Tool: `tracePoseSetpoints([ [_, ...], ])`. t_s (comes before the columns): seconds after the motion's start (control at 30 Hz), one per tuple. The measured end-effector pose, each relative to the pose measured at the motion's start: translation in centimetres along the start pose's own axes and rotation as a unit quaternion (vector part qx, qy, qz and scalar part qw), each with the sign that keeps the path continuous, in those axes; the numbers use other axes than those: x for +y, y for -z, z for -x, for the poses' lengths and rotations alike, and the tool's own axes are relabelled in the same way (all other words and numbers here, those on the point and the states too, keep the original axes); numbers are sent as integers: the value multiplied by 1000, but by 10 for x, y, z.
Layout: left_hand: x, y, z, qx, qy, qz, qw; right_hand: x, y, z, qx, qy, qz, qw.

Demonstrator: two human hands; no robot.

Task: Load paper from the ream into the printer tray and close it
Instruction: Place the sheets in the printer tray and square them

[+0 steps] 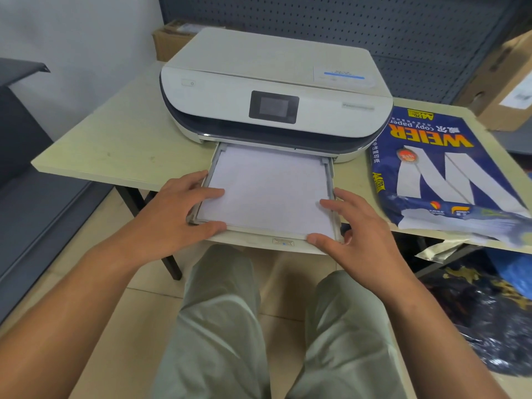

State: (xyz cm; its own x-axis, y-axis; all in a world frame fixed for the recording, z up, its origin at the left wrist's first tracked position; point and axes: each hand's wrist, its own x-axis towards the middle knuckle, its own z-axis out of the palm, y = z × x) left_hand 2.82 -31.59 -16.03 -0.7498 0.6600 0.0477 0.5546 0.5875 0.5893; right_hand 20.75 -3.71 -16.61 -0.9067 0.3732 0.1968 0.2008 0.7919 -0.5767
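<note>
A white printer point(273, 90) stands on a pale table. Its paper tray point(259, 240) is pulled out toward me over the table's front edge, with a stack of white paper point(270, 185) lying flat in it. My left hand point(178, 208) rests on the tray's left front corner, thumb at the front edge, fingers on the paper. On the right front corner lies my right hand point(348, 226), touching paper and tray rim in the same way. The blue ream wrapper point(440, 171), torn open at its near end, lies right of the printer.
The table point(115, 145) has bare surface left of the printer. Cardboard boxes sit behind the printer point(172, 38) and at the far right point(506, 82). A dark shelf unit point(31, 168) stands to the left. Dark plastic bags point(489, 312) lie on the floor under the table's right side.
</note>
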Motion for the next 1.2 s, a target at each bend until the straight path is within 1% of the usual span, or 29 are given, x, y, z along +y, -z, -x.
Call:
tracePoseSetpoints([
  [0.1,1,-1,-1,6,-1,4,1000,0,0,0,-4,-4,1,1000],
  [0.27,-2,-1,-4,-14,-2,22,1000,1,1,-2,-6,-6,-12,1000],
  [0.5,7,-3,-19,38,35,31,998,-4,-1,-23,15,-28,-12,999],
  [0.63,7,-3,-21,43,43,19,998,-1,-7,-29,51,-30,-25,998],
  [0.77,7,-6,-21,52,40,2,998,2,-11,-27,67,-27,-44,996],
  [1.2,7,-9,-20,56,38,10,998,3,-12,-27,69,-29,-69,995],
])
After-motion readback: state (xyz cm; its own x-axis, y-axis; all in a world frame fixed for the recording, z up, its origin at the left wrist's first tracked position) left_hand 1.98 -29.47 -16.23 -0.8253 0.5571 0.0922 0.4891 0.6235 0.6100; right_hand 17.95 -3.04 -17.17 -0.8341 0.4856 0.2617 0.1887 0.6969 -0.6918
